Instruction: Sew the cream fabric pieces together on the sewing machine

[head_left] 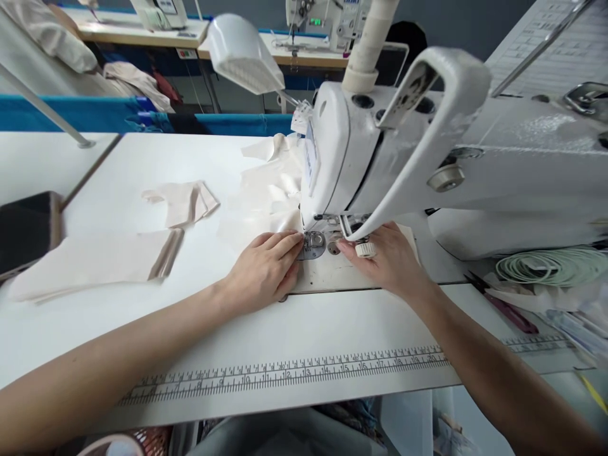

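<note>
My left hand (266, 269) lies on the sewing machine's bed, fingers stretched out and close together, their tips beside the metal presser foot (313, 240). Cream fabric (266, 190) is bunched just beyond those fingers, left of the machine head. To the right of the foot, my right hand (394, 263) rests low on the bed, partly covered by the white guard bar and a ribbed knob (365, 249). One of its fingers reaches toward the foot; the others are partly hidden. A pale edge (409, 242) shows behind it, its kind unclear. The white sewing machine (327, 145) stands over both hands.
Stacked cream fabric pieces (95, 259) and a smaller stack (185, 202) lie at left, near a dark phone-like object (28, 231). Scissors (508, 310) and coiled pale green cord (551, 266) are at right. A printed ruler (285, 375) runs along the front edge.
</note>
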